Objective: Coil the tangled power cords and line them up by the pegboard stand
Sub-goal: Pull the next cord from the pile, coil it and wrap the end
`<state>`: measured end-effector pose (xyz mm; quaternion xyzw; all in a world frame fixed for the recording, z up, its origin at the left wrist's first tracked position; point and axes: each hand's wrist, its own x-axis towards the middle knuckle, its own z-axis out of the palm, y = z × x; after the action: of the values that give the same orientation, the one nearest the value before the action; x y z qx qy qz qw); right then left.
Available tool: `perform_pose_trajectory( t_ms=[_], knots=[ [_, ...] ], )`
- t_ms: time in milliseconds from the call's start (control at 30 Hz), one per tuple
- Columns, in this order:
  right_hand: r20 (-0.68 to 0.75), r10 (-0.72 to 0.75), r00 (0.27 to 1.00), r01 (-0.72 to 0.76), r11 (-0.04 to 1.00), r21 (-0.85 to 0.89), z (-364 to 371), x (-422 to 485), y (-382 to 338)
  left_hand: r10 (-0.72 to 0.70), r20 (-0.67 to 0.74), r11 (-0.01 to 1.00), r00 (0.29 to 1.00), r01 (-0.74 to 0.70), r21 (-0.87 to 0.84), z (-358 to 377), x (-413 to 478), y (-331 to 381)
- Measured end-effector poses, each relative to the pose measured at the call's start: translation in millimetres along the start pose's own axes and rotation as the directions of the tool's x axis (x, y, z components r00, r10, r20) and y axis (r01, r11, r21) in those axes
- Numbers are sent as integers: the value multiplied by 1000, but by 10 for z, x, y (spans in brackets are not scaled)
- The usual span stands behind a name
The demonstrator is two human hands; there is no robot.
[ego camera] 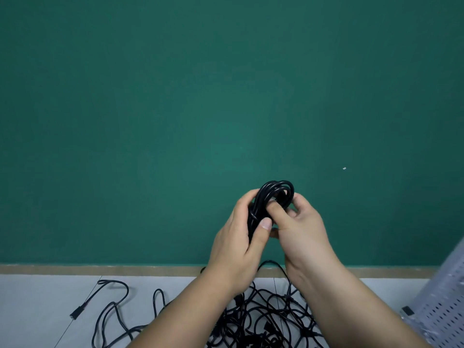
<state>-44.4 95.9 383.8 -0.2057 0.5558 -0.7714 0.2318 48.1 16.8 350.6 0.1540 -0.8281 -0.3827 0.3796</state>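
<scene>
One green wall (pixel 226 96) fills most of the view, with a tan skirting strip (pixel 100 270) at its foot and pale grey floor (pixel 37 310) below. A white perforated pegboard stand (pixel 439 297) shows only in part at the lower right edge. The tangled power cords (pixel 263 320), all black, lie heaped on the floor near the wall, between the forearms and left of the stand. One loose cord (pixel 110 305) trails off to the left and ends in a black plug (pixel 76 312). The left hand (pixel 238 234) and right hand (pixel 301 227) are raised before the wall, above the heap. The left hand is curled round a coiled cord (pixel 273 197), thumb pressed across its strands. The right hand grips the same coil from the other side, thumb pushed against the loops. The coil's upper loops stand clear above the fingers. One small white speck (pixel 344 168) marks the wall further right.
</scene>
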Motion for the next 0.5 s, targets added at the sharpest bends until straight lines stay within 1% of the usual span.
perform_pose_trajectory(
  t_ms=[33,100,200,300,400,467,500],
  knots=[
    [-29,-19,999,19,1000,24,3,-5,9,-3,10,1000,1000,3,-23,3,8,0],
    [-42,-44,998,44,999,10,-8,6,16,-41,20,996,999,43,-77,10,35,-22],
    [36,-22,999,23,999,-26,-51,35,5,-75,17,987,997,77,-143,26,61,-63],
    [132,-20,991,35,994,-108,-79,45,-2,-95,-49,965,994,80,-249,63,85,-43],
    [199,-71,977,103,982,-156,-52,24,-25,-157,-106,893,982,96,-439,38,137,4],
    [251,-117,961,168,967,-194,-54,28,-13,-190,-116,856,975,107,-505,-18,166,10],
    [288,-147,946,222,943,-248,-73,41,5,-218,-113,836,969,125,-535,-44,179,7]
  ],
)
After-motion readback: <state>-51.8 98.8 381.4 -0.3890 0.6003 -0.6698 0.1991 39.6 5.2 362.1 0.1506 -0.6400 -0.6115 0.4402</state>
